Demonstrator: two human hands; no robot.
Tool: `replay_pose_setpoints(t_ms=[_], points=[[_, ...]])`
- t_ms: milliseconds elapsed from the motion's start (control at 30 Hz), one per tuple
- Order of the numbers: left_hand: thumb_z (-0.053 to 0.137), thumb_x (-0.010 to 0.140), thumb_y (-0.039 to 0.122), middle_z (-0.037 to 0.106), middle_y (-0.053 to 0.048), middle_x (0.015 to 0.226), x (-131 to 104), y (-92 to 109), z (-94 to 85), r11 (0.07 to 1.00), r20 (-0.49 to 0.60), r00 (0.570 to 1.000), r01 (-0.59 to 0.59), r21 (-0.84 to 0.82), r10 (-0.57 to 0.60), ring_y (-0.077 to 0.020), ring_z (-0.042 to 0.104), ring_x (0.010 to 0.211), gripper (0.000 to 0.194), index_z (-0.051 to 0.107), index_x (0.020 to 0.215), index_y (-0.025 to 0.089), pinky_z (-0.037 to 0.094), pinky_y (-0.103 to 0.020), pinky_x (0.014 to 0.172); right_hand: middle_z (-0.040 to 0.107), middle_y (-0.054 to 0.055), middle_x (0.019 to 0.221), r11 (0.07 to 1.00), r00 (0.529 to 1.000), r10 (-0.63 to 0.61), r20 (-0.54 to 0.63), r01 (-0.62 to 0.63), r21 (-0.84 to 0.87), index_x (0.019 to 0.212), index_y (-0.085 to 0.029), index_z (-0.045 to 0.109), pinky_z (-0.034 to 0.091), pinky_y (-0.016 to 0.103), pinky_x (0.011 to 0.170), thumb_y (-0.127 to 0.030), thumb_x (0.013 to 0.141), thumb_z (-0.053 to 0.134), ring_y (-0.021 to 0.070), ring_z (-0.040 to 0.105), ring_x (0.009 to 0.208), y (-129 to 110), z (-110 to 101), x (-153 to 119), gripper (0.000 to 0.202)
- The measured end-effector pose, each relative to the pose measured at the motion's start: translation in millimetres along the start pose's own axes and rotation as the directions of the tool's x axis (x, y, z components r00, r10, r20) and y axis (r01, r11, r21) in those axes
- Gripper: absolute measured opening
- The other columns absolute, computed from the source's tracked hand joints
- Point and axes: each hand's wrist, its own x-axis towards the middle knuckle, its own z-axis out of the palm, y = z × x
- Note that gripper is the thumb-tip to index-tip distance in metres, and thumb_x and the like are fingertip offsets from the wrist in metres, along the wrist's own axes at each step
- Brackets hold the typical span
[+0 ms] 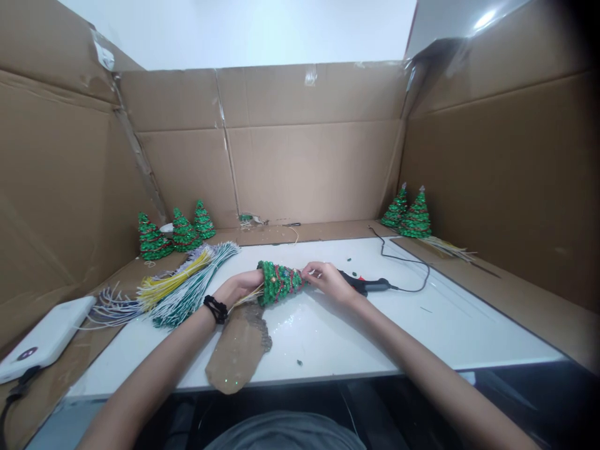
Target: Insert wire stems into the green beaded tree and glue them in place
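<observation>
A small green beaded Christmas tree with red garland and small coloured baubles lies on its side above the white board, its tip pointing right. My left hand holds it from the wide base, the fingers hidden in or behind it. Thin pale wires stick out of the base beside that hand. At the tip, the thumb and fingers of my right hand are pinched together; anything small between them cannot be made out. Just behind the right hand lies a black glue gun with a cable, partly covered by the hand.
Bundles of green-white wires and yellow wires lie left. Finished-looking trees stand at back left and back right. A white power bank, a brown cardboard piece and cardboard walls surround the white board.
</observation>
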Motion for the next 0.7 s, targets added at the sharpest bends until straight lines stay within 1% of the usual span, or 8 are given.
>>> replay_pose_setpoints(t_ms=[100, 167, 300, 400, 533, 600, 700], points=[[0.062, 0.077, 0.027, 0.068, -0.006, 0.085, 0, -4, -4.6, 0.999, -0.013, 0.999, 0.037, 0.017, -0.037, -0.0213, 0.061, 0.082, 0.022, 0.065, 0.094, 0.013, 0.049, -0.033, 0.075, 0.066, 0.004, 0.075, 0.999, 0.998, 0.023, 0.05, -0.025, 0.031, 0.076, -0.017, 0.065, 0.045, 0.025, 0.061, -0.028, 0.08, 0.051, 0.0152, 0.059, 0.065, 3, -3, 0, 0.018], [0.062, 0.075, 0.027, 0.068, -0.006, 0.081, -1, -6, -8.2, 1.0, -0.016, 1.0, 0.023, 0.018, -0.022, -0.0214, 0.062, 0.081, 0.022, 0.065, 0.092, 0.013, 0.049, -0.033, 0.074, 0.065, 0.003, 0.074, 0.999, 0.998, 0.031, 0.054, -0.033, 0.043, 0.079, -0.017, 0.064, 0.044, 0.025, 0.06, -0.029, 0.08, 0.05, 0.0144, 0.058, 0.063, 4, -5, 1, 0.018], [0.061, 0.074, 0.026, 0.068, -0.006, 0.079, -2, -9, -13.3, 0.999, -0.009, 1.0, -0.014, 0.042, 0.014, -0.0208, 0.061, 0.08, 0.022, 0.065, 0.09, 0.012, 0.049, -0.032, 0.075, 0.064, 0.002, 0.074, 0.999, 0.999, 0.012, 0.039, -0.014, 0.05, 0.079, -0.018, 0.062, 0.044, 0.025, 0.059, -0.03, 0.081, 0.049, 0.014, 0.057, 0.063, 0, -5, 0, 0.018], [0.062, 0.073, 0.026, 0.067, -0.005, 0.078, 0, -14, -20.2, 0.998, -0.007, 1.0, -0.009, 0.06, 0.009, -0.02, 0.061, 0.078, 0.022, 0.064, 0.09, 0.013, 0.05, -0.032, 0.073, 0.064, 0.003, 0.073, 0.998, 0.999, 0.009, 0.038, -0.011, 0.056, 0.076, -0.018, 0.062, 0.044, 0.025, 0.059, -0.032, 0.081, 0.049, 0.0145, 0.057, 0.063, -3, -4, 0, 0.02], [0.062, 0.073, 0.025, 0.067, -0.005, 0.078, 4, -22, -29.7, 0.998, 0.018, 1.0, 0.009, 0.061, -0.01, -0.0189, 0.061, 0.077, 0.022, 0.064, 0.092, 0.014, 0.05, -0.032, 0.071, 0.066, 0.005, 0.077, 0.996, 1.0, 0.017, 0.017, -0.019, 0.09, 0.074, -0.018, 0.064, 0.046, 0.026, 0.06, -0.033, 0.079, 0.051, 0.0163, 0.059, 0.067, -3, -2, 0, 0.02], [0.062, 0.073, 0.026, 0.067, -0.006, 0.08, 6, -24, -30.8, 0.998, 0.016, 1.0, 0.023, 0.063, -0.024, -0.0187, 0.061, 0.076, 0.023, 0.064, 0.093, 0.014, 0.05, -0.031, 0.071, 0.067, 0.005, 0.079, 0.995, 1.0, 0.024, 0.012, -0.025, 0.099, 0.074, -0.018, 0.064, 0.047, 0.027, 0.062, -0.032, 0.078, 0.052, 0.0171, 0.06, 0.069, -2, -1, 0, 0.019], [0.062, 0.074, 0.027, 0.067, -0.007, 0.08, 5, -22, -27.0, 0.997, 0.014, 0.999, 0.036, 0.071, -0.037, -0.0188, 0.061, 0.076, 0.023, 0.064, 0.092, 0.013, 0.051, -0.031, 0.069, 0.067, 0.006, 0.079, 0.995, 0.999, 0.038, 0.017, -0.04, 0.095, 0.075, -0.018, 0.065, 0.047, 0.028, 0.063, -0.032, 0.078, 0.052, 0.0175, 0.06, 0.068, -1, -1, 0, 0.019]])
